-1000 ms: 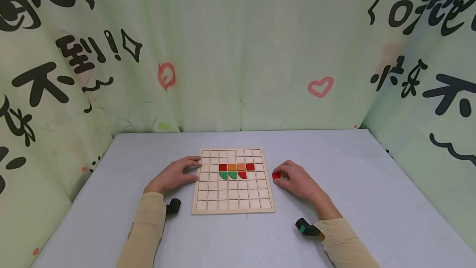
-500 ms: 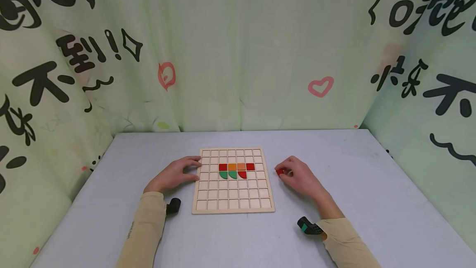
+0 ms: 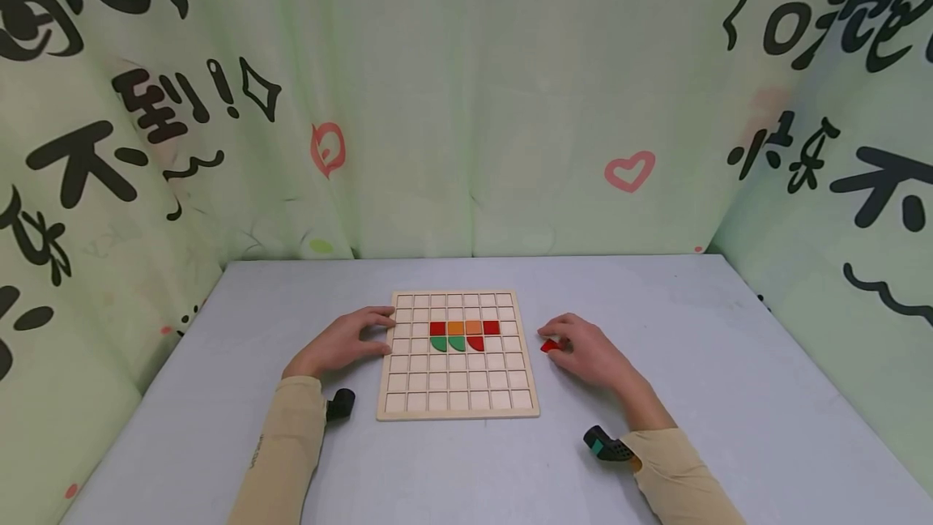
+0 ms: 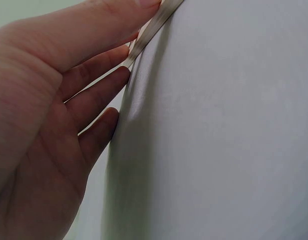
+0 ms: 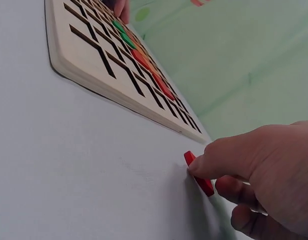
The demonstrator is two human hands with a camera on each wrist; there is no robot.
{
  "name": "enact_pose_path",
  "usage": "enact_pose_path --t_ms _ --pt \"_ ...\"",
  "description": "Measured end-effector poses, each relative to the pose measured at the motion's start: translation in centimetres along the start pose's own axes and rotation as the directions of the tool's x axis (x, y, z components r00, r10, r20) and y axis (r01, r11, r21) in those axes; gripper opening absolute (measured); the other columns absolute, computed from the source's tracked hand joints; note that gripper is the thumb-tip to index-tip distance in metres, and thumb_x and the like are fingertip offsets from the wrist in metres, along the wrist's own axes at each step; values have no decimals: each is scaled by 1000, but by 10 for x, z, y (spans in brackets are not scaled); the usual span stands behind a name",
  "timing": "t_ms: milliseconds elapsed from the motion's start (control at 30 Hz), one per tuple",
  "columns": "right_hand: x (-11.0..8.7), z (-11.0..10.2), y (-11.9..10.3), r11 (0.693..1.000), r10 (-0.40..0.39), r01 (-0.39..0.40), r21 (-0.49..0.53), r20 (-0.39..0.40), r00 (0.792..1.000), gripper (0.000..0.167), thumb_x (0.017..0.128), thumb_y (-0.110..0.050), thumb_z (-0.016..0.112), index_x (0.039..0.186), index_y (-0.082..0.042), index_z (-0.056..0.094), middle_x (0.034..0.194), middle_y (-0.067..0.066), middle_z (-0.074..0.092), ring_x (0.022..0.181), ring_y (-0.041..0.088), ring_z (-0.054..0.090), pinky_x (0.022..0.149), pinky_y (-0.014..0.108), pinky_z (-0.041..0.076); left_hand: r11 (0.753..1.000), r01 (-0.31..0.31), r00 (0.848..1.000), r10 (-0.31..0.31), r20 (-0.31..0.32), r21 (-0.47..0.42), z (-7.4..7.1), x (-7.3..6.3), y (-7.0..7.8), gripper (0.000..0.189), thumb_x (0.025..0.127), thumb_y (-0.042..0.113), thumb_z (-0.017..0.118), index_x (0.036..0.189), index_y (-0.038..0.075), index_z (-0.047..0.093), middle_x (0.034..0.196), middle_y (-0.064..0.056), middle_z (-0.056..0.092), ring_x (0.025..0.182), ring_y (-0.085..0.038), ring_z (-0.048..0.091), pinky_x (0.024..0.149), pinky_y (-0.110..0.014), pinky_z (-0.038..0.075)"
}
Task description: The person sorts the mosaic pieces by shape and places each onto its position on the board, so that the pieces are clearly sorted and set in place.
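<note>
A wooden grid board point(image 3: 455, 403) lies on the table, with red and orange squares in one row and green and red quarter-round tiles in the row below. My left hand point(image 3: 342, 342) rests its thumb and fingertips against the board's left edge, fingers fairly straight, as the left wrist view also shows. Right of the board, my right hand point(image 3: 586, 352) pinches a small red tile point(image 5: 203, 183) between thumb and finger. In the right wrist view the tile is tilted, close above the table or touching it; I cannot tell which. The fingers partly cover its shape.
The white table point(image 3: 627, 290) extends on all sides of the board. A pale green curtain point(image 3: 539, 104) with dark lettering and a red heart hangs behind and along both sides. Black wrist cameras point(image 3: 607, 444) sit at both cuffs.
My right hand has shifted slightly right, away from the board, and the red tile has turned in its fingers. My left hand and the board stay where they were.
</note>
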State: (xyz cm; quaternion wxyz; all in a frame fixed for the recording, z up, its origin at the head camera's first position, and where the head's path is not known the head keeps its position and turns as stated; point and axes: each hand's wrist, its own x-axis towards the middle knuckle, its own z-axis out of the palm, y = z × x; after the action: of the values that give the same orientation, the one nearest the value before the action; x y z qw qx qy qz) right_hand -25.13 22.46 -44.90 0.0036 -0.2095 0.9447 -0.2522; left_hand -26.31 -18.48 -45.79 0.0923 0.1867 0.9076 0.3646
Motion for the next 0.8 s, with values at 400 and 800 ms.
enact_pose_path --t_ms 400,800 --pt "-1 -1 6 998 6 -6 61 -5 1000 22 87 -11 74 108 -7 72 99 2 62 81 14 51 68 29 47 1000 9 1000 -9 0 -3 1 0 1 47 86 21 76 128 4 63 151 -7 43 142 -31 33 115 -47 30" --pt "-1 0 4 993 -46 51 109 -46 998 25 87 -10 74 111 -6 72 101 2 66 89 16 61 80 35 55 1000 17 1000 -16 -7 4 1 0 1 46 86 22 76 128 5 63 150 -6 44 142 -31 33 115 -47 30"
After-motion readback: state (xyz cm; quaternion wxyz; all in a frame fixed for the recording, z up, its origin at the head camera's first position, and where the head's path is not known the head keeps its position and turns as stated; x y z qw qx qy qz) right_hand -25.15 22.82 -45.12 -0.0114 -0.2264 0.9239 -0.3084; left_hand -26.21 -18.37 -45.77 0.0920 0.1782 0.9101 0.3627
